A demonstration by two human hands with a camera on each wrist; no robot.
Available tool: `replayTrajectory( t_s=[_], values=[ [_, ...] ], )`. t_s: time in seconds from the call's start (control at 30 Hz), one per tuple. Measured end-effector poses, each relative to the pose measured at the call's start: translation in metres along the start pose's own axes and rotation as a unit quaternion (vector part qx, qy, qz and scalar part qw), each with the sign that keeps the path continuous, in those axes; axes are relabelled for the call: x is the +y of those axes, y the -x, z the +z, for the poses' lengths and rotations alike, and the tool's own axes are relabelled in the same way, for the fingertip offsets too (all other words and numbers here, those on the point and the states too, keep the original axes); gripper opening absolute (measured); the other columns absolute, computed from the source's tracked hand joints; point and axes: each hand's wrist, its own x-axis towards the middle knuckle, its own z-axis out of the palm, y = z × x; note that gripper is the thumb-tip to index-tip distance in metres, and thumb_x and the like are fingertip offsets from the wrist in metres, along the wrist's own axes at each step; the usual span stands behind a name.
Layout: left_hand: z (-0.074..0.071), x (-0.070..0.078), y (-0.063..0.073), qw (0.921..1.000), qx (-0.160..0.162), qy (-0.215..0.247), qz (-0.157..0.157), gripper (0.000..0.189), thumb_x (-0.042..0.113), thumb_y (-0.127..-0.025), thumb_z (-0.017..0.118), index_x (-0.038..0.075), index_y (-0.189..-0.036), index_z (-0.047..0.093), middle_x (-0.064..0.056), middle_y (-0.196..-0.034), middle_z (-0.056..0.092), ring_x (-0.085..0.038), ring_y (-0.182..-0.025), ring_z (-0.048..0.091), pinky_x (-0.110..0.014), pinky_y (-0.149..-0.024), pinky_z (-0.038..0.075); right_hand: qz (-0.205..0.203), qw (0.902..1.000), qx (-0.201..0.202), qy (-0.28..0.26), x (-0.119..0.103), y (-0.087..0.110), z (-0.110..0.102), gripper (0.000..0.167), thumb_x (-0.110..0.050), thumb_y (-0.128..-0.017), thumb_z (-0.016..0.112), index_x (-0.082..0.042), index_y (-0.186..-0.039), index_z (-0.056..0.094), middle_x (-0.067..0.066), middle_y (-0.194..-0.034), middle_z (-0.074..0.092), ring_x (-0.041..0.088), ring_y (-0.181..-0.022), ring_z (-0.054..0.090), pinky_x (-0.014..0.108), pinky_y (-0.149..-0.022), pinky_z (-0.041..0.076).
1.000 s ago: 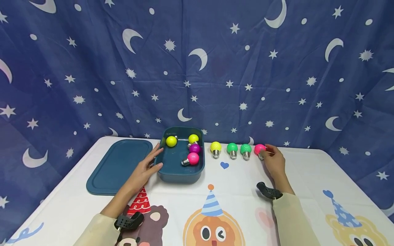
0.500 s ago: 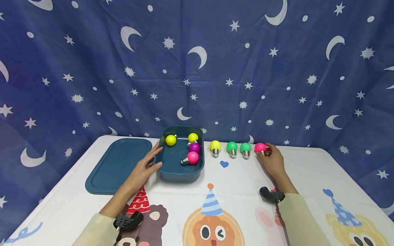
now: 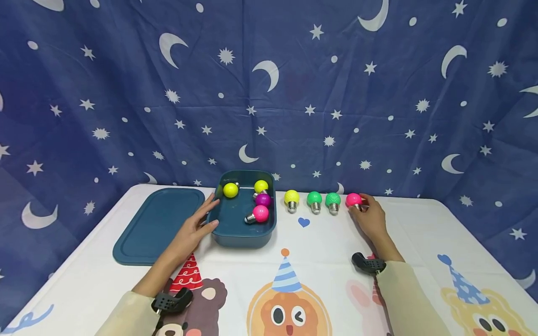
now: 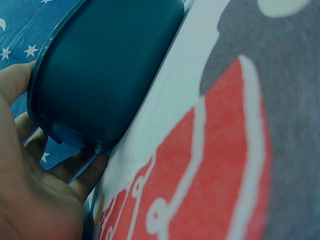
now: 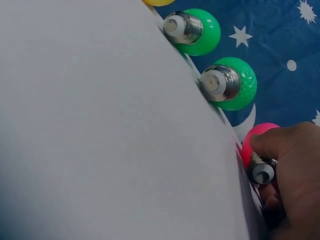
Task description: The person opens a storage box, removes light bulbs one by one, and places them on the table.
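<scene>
My right hand [image 3: 372,220] pinches a pink light bulb [image 3: 353,199] at the right end of a row on the table. The right wrist view shows my thumb on its pink globe, with its metal screw base [image 5: 262,171] facing the camera. Left of it lie a textured green bulb [image 3: 333,199], a smooth green bulb [image 3: 314,198] and a yellow bulb [image 3: 292,197]. My left hand [image 3: 188,233] touches the left side of a dark teal box [image 3: 242,241], fingers spread and fairly straight. Inside are two yellow bulbs [image 3: 230,190], a purple bulb [image 3: 263,200] and a pink bulb [image 3: 260,213].
A flat teal lid [image 3: 157,226] lies left of the box, partly behind my left hand. The white tablecloth [image 3: 319,261] carries cartoon animals in party hats. Directly behind the table's far edge hangs a blue curtain [image 3: 290,93] with moons and stars.
My right fingers have shifted slightly around the pink bulb, which stays at the row's end. My left hand keeps its place on the box. The head view has shifted a little.
</scene>
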Motion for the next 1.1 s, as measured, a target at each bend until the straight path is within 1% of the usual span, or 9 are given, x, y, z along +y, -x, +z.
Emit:
replayTrajectory(
  t_s=[0.2, 0.4, 0.63, 0.83, 0.97, 1.1],
  values=[
    [-0.0007, -0.0002, -0.0001, 1.0, 0.0, -0.004, 0.002, 0.054, 0.015, -0.099, 0.053, 0.009, -0.148, 0.035, -0.005, -0.159, 0.012, -0.029, -0.144, 0.007, -0.057, -0.111, 0.014, -0.007, 0.9999, 0.014, 0.003, -0.0009, 0.0007, -0.0014, 0.055, -0.016, -0.09, 0.062, 0.006, -0.137, 0.042, 0.029, -0.124, 0.05, 0.042, -0.11, 0.051, 0.052, -0.095, 0.044],
    [-0.0003, 0.0006, -0.0009, 1.0, -0.001, -0.006, 0.005, 0.054, 0.015, -0.098, 0.054, 0.008, -0.148, 0.035, -0.006, -0.159, 0.012, -0.029, -0.144, 0.008, -0.057, -0.111, 0.014, -0.001, 0.9996, 0.027, 0.003, 0.0008, 0.0005, -0.002, 0.054, -0.014, -0.09, 0.062, 0.006, -0.137, 0.043, 0.029, -0.124, 0.051, 0.042, -0.111, 0.05, 0.052, -0.094, 0.043],
    [-0.0005, -0.0003, -0.0002, 1.0, -0.002, -0.006, 0.002, 0.054, 0.015, -0.098, 0.054, 0.008, -0.149, 0.034, -0.005, -0.159, 0.012, -0.029, -0.144, 0.008, -0.056, -0.112, 0.015, -0.003, 0.9998, 0.019, 0.003, 0.0023, 0.0008, -0.0011, 0.058, -0.016, -0.089, 0.064, 0.009, -0.137, 0.04, 0.031, -0.124, 0.048, 0.044, -0.112, 0.049, 0.051, -0.095, 0.044],
    [-0.0007, -0.0015, 0.0004, 1.0, -0.001, -0.003, 0.0, 0.054, 0.015, -0.099, 0.053, 0.008, -0.149, 0.035, -0.003, -0.159, 0.012, -0.029, -0.144, 0.008, -0.056, -0.112, 0.014, -0.01, 0.9997, 0.02, 0.012, 0.0021, 0.0, -0.0004, 0.062, -0.017, -0.09, 0.063, 0.012, -0.137, 0.037, 0.033, -0.122, 0.046, 0.046, -0.113, 0.046, 0.054, -0.095, 0.043],
    [-0.0006, -0.0018, 0.0, 1.0, 0.0, -0.004, 0.002, 0.053, 0.015, -0.098, 0.054, 0.01, -0.148, 0.035, -0.004, -0.159, 0.013, -0.029, -0.144, 0.008, -0.056, -0.112, 0.014, -0.007, 0.9997, 0.019, 0.014, 0.0019, -0.0004, -0.0004, 0.062, -0.018, -0.09, 0.063, 0.012, -0.138, 0.036, 0.033, -0.122, 0.045, 0.046, -0.114, 0.046, 0.054, -0.096, 0.042],
    [-0.0004, -0.0018, 0.0001, 1.0, 0.001, -0.005, 0.002, 0.054, 0.015, -0.098, 0.054, 0.01, -0.148, 0.035, -0.004, -0.159, 0.013, -0.028, -0.144, 0.008, -0.056, -0.112, 0.014, -0.007, 0.9997, 0.017, 0.016, 0.0011, 0.0001, -0.0005, 0.063, -0.017, -0.09, 0.064, 0.011, -0.138, 0.036, 0.033, -0.123, 0.044, 0.046, -0.115, 0.044, 0.054, -0.096, 0.042]
  ],
)
